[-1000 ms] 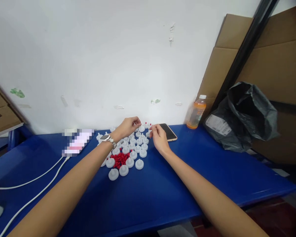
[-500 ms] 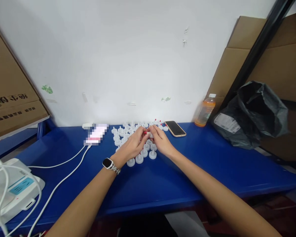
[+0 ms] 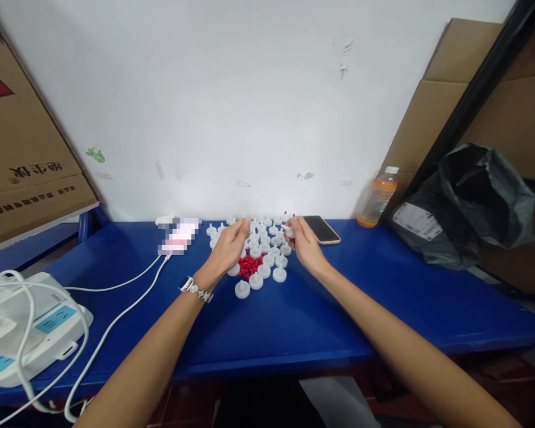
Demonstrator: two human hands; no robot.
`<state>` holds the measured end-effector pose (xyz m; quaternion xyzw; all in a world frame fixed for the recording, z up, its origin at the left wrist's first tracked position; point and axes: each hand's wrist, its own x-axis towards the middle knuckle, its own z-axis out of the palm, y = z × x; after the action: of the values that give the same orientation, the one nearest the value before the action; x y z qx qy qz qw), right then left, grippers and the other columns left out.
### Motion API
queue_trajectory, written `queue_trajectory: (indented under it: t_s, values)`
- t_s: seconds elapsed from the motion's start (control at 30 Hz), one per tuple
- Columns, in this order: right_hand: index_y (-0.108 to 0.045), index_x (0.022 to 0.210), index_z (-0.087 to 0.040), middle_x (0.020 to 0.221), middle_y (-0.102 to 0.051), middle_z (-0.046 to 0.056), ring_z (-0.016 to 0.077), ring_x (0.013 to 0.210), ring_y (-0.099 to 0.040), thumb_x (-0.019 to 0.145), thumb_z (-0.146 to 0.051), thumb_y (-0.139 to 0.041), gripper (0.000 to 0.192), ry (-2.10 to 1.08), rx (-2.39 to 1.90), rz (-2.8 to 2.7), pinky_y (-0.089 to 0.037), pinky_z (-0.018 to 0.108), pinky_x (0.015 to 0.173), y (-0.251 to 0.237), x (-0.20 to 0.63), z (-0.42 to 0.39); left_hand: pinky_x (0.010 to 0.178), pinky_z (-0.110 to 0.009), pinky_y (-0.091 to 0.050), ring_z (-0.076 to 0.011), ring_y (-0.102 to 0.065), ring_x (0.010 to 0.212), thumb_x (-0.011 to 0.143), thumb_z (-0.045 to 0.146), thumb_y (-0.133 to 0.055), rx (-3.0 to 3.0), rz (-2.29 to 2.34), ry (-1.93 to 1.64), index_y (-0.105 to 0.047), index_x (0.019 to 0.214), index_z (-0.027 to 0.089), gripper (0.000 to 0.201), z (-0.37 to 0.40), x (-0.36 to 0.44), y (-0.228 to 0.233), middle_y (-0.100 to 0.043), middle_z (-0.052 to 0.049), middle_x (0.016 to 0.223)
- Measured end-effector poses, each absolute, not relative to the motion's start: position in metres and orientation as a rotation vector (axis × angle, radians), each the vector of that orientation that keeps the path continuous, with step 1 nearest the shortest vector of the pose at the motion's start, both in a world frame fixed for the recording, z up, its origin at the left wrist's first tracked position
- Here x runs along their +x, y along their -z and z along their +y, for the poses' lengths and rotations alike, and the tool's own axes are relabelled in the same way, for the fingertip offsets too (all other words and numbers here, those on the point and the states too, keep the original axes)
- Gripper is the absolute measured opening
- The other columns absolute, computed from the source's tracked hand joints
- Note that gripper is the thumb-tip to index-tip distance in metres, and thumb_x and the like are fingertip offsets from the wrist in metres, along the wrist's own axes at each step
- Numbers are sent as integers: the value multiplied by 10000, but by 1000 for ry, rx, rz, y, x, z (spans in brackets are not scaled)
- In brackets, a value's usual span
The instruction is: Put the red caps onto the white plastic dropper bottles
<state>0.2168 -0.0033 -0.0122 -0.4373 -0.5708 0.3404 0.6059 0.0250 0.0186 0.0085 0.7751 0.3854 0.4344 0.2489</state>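
White plastic nozzle caps [image 3: 242,289] with round bases and upright spouts stand in a cluster on the blue table. Among them lies a heap of small red tips [image 3: 250,266]. My right hand [image 3: 307,246], at the cluster's right side, pinches one white nozzle cap [image 3: 288,230] whose spout points left. Over the left part of the cluster is my left hand [image 3: 230,245], thumb and fingers pressed together; anything between them is hidden. Behind my right hand, a few nozzle caps carry red tips [image 3: 286,213] on their spouts.
A dark-screened phone [image 3: 321,229] lies right of the caps. Farther right are an orange drink bottle [image 3: 377,199] and a grey plastic bag [image 3: 446,208]. A blurred-out lit device [image 3: 181,235] with a cable lies left, near a white power strip [image 3: 40,333]. Cardboard boxes [image 3: 27,148] flank the table.
My hands were together around a white nozzle cap with a red tip at my left fingers. They have moved apart, the cap staying in my right hand, and the red heap is uncovered.
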Motion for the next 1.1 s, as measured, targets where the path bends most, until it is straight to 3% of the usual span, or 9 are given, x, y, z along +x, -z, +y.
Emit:
queue_trajectory:
  t_s: [0.13, 0.27, 0.37, 0.5, 0.7, 0.83, 0.97, 1.1]
  values:
    - [-544, 945, -250, 768, -591, -9, 152, 660, -530, 900, -575, -517, 330, -757, -970, -1473, -429, 282, 614, 17, 217, -1, 842, -344, -439, -203, -552, 909, 982, 372, -401, 2527, 967, -808, -636, 853, 197, 320, 24, 13, -3, -578, -50, 906]
    - [-556, 972, -236, 766, -624, -7, 152, 665, -555, 864, -531, -601, 318, -730, -968, -1511, -428, 283, 619, 20, 216, 0, 908, -382, -446, -233, -559, 981, 958, 381, -457, 2611, 989, -731, -700, 926, 214, 297, 23, 11, 1, -608, -69, 959]
    - [-519, 941, -240, 683, -609, -30, 147, 608, -555, 841, -556, -621, 347, -775, -987, -1450, -399, 271, 576, 20, 220, 2, 888, -379, -461, -229, -576, 972, 958, 406, -470, 2564, 1012, -837, -678, 1055, 222, 294, 20, 14, -2, -622, -69, 968]
    - [-484, 900, -253, 587, -581, -52, 144, 531, -537, 857, -634, -548, 388, -875, -1004, -1411, -358, 258, 521, 18, 219, 1, 741, -307, -479, -184, -609, 869, 959, 430, -483, 2366, 921, -1027, -589, 1204, 218, 341, 14, 28, -9, -648, -54, 968]
    - [-467, 847, -253, 594, -588, -44, 144, 541, -543, 906, -597, -491, 350, -950, -877, -1422, -387, 273, 550, 11, 218, -3, 711, -280, -478, -159, -637, 792, 914, 441, -572, 1968, 694, -1027, -638, 1026, 173, 298, 21, 53, -17, -690, -46, 875]
    - [-498, 873, -253, 586, -591, -39, 155, 539, -557, 889, -604, -501, 351, -978, -851, -1378, -402, 285, 554, 10, 222, 0, 676, -267, -470, -134, -622, 710, 869, 424, -643, 1826, 659, -927, -638, 1042, 163, 314, 35, 60, -24, -679, -29, 780]
    - [-520, 946, -242, 631, -636, -24, 151, 559, -566, 881, -654, -453, 423, -979, -903, -1303, -401, 274, 550, 11, 234, 9, 674, -260, -480, -119, -600, 697, 829, 440, -668, 1890, 720, -934, -650, 912, 145, 307, 59, 59, -31, -683, -43, 809]
    - [-514, 929, -226, 632, -637, -15, 133, 523, -524, 837, -716, -459, 502, -873, -987, -1150, -360, 260, 521, 11, 253, 20, 646, -255, -482, -140, -620, 713, 849, 431, -612, 2244, 918, -849, -665, 906, 140, 302, 92, 57, -35, -703, -60, 820]
